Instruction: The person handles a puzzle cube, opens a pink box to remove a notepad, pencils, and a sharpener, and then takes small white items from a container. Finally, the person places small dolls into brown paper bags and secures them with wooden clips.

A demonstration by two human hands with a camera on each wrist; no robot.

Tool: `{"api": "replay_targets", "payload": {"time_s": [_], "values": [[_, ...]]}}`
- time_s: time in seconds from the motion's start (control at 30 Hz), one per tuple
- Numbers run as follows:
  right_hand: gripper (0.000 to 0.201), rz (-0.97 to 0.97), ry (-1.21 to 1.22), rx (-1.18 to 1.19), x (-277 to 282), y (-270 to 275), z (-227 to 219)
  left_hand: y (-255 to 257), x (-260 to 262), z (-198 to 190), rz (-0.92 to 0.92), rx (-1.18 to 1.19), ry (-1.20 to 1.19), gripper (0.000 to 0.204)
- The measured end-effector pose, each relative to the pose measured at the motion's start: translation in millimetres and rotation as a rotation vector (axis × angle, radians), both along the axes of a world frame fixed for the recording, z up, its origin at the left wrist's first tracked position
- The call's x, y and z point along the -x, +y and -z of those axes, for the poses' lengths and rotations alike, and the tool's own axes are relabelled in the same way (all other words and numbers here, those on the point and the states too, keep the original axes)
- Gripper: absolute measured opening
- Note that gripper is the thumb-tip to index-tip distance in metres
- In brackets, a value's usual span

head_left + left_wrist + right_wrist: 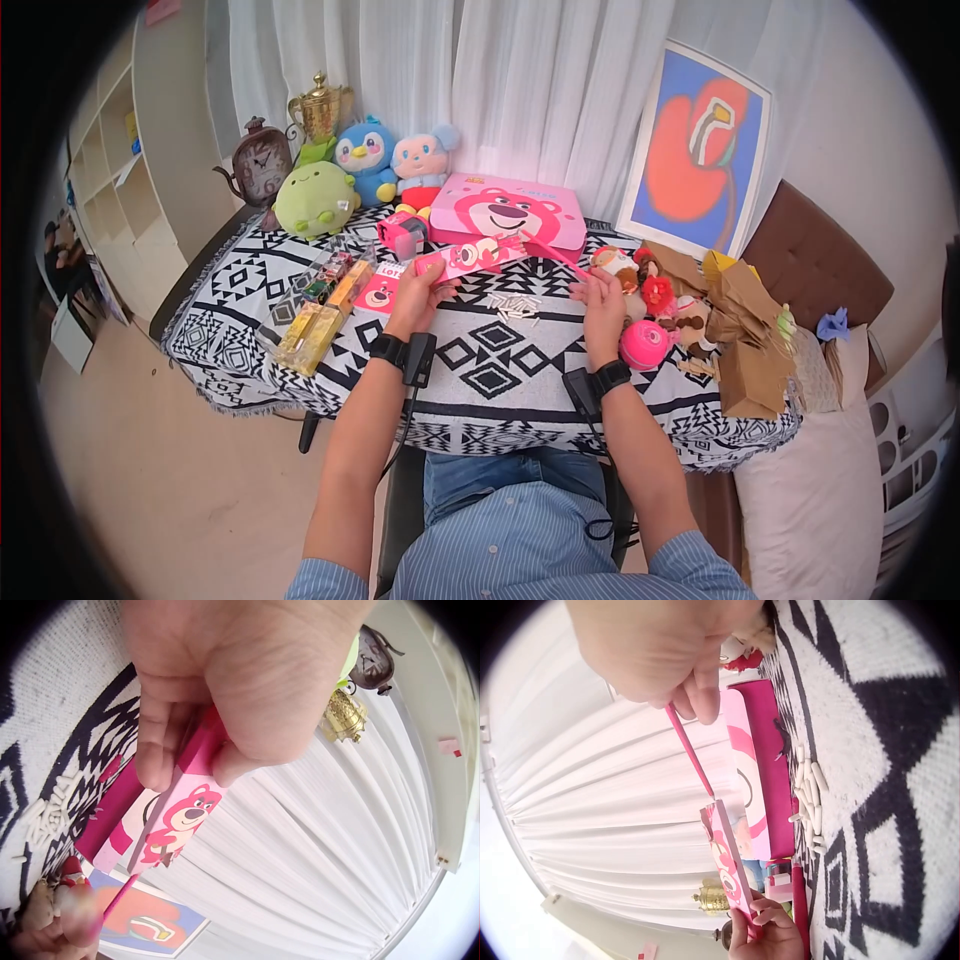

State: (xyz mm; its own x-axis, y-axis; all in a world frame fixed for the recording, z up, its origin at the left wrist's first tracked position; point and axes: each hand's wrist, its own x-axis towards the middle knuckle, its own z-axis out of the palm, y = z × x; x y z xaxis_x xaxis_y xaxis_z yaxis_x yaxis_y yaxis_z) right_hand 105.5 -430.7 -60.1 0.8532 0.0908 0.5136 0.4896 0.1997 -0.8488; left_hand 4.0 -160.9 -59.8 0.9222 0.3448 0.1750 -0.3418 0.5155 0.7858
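My left hand [424,296] grips one end of a narrow pink box [462,261] with a cartoon bear on it, held over the cloth-covered table. Between the fingers of my right hand [602,302] is a slim pink stick [691,754], pencil-like, with a pale tip. That tip meets the far end of the narrow box in the right wrist view. A loose heap of short white sticks [514,306] lies on the cloth between my hands. Behind it stands a large pink bear-print box [508,213].
Plush toys [365,160], a gold trophy [322,105] and a teapot-shaped clock [262,160] line the back left. Clear packs [318,325] lie at left. At right are a pink ball [645,345], small dolls [657,294], brown paper bags [750,375] and a framed picture [695,150].
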Motion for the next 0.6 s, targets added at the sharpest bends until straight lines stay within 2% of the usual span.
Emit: {"api": "replay_targets", "payload": {"time_s": [0.07,0.2,0.27,0.47,0.6], "values": [[0.020,0.084,-0.014,-0.044,1.9,-1.3,-3.7,0.5,-0.8,0.4,-0.036,0.006,0.011,0.019],[0.020,0.098,0.038,-0.107,8.0,-6.3,-13.8,1.9,-1.4,1.5,-0.064,0.013,0.010,0.021],[0.017,0.218,-0.046,-0.120,6.3,-10.2,-15.6,3.7,-0.8,2.7,-0.066,0.052,0.042,0.026],[0.022,0.196,0.012,-0.303,0.8,-15.1,-18.5,6.2,-3.6,5.2,-0.102,0.042,0.101,0.032],[0.022,0.214,0.033,-0.337,0.1,-17.1,-21.1,2.9,-1.2,1.4,-0.114,0.007,0.143,0.033]]}}
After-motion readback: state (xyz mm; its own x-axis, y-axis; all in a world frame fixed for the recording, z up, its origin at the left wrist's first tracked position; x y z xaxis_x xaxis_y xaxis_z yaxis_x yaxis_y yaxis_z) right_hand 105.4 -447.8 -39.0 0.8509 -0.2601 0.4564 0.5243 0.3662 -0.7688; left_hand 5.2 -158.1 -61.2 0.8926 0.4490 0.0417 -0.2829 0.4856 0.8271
